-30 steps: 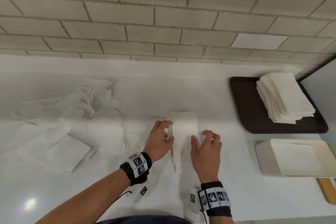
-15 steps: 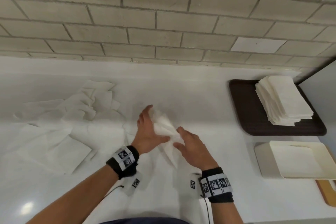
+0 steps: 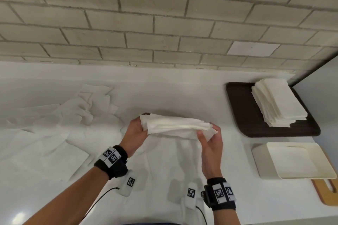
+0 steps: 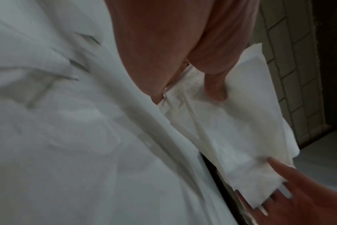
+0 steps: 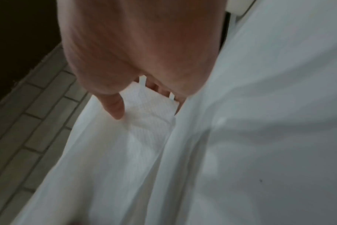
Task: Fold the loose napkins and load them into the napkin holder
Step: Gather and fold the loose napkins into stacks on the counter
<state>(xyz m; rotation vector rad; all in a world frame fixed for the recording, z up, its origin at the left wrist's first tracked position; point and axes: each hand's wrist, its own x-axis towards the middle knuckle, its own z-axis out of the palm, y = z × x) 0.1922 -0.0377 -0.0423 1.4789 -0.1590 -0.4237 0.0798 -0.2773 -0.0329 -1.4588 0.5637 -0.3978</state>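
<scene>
A white counter [image 3: 182, 87] ran beneath a wall of pale brick-shaped tiles [image 3: 146, 23]. At the far left of it lay the loose napkins [image 3: 54, 120], crumpled and overlapping, not yet folded. Toward the middle, the left hand [image 3: 134, 133] gripped one end of a folded bundle of napkins [image 3: 175, 127], thumb on top and fingers curled beneath. The bundle was held clear of the counter and roughly level, its long side running left to right. The right hand [image 3: 210, 142] pinched the other end, thumb over the fanned edges and fingers under them. Further right, a dark tray [image 3: 239, 115] carried a neat stack of folded napkins [image 3: 278, 106], and just in front of it stood a cream, open-topped napkin holder [image 3: 261, 162] on the counter, with a wooden board [image 3: 327, 193] beside it.

The step in hand looked like squaring up a folded batch before carrying it off. The next move probably called for both hands to keep the layers pressed together, since the right-hand edges were already splayed, and to bring the bundle rightward to the holder without letting sheets slide.
</scene>
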